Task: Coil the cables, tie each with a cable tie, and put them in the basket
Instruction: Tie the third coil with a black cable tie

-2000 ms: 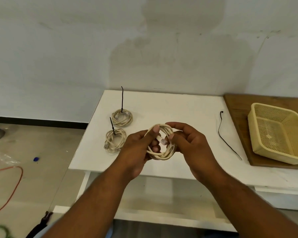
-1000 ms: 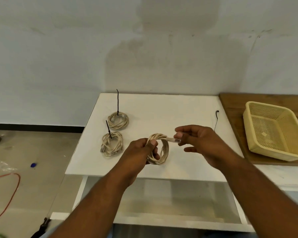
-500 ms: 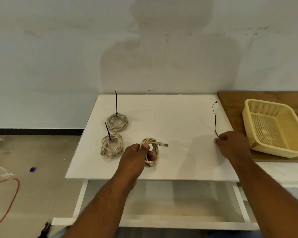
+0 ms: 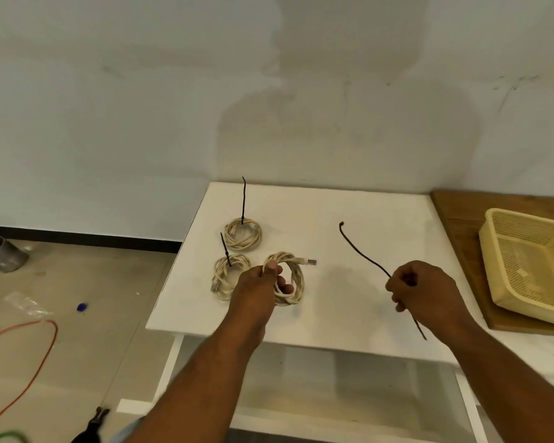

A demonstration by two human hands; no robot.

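Observation:
My left hand grips a coiled beige cable just above the white table, its plug end sticking out to the right. My right hand holds a long black cable tie lifted off the table, its head end pointing up and left, its tail hanging below my wrist. Two more beige coils lie at the table's left, each with a black tie standing up from it: a far coil and a near coil. The yellow basket stands at the right, with no cables in it.
The basket sits on a wooden board at the right end. A wall rises directly behind the table. On the floor at the left lie an orange cord, a metal can and a black tool.
My right hand let go of the coil's plug end, reached right to the loose black tie and has lifted it off the table. My left hand kept the coil and lowered it.

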